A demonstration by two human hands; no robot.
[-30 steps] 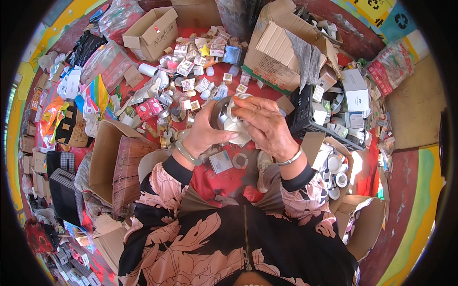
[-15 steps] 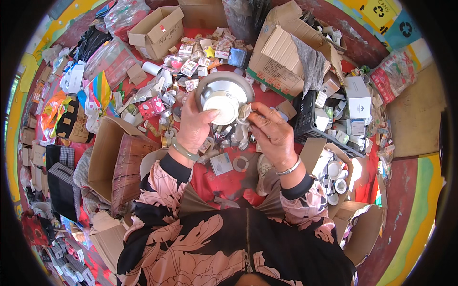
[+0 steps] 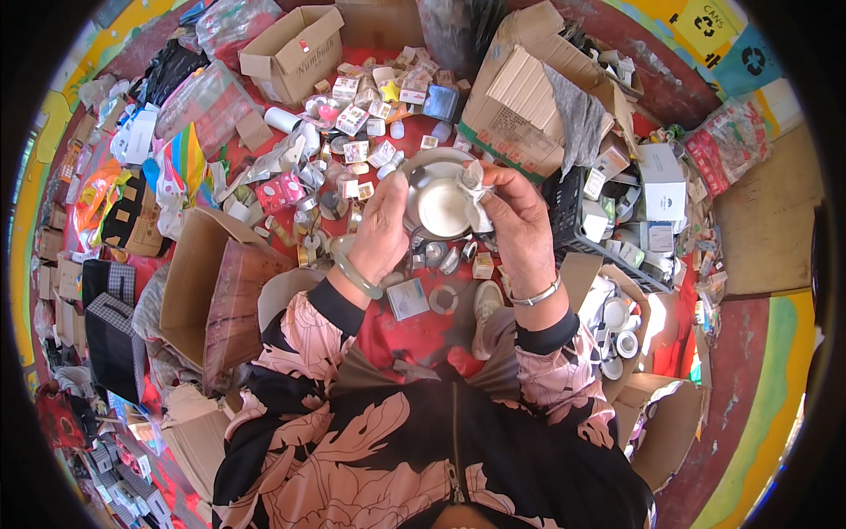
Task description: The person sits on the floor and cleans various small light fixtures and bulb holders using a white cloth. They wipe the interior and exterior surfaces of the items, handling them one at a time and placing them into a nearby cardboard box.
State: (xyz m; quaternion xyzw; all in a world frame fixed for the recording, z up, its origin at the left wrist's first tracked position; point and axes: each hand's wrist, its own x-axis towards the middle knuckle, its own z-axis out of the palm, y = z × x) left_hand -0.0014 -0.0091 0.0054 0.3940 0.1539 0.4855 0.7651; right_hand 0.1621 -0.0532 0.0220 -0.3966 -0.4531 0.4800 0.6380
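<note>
Your left hand (image 3: 381,231) grips the round metal lamp housing (image 3: 441,204) held above the red floor (image 3: 414,331), your right hand (image 3: 515,227) pinching white paper (image 3: 474,187) at its rim; a loosened grip could drop it among the small boxes (image 3: 366,132).

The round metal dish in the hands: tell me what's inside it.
The metal dish shows a pale, smooth inner face. The right hand presses a white cloth over its right side, hiding that part.

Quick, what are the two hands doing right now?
Left hand: closed, holding the round metal fitting by its edge.
Right hand: closed, pinching a crumpled white wrapper at the fitting.
</note>
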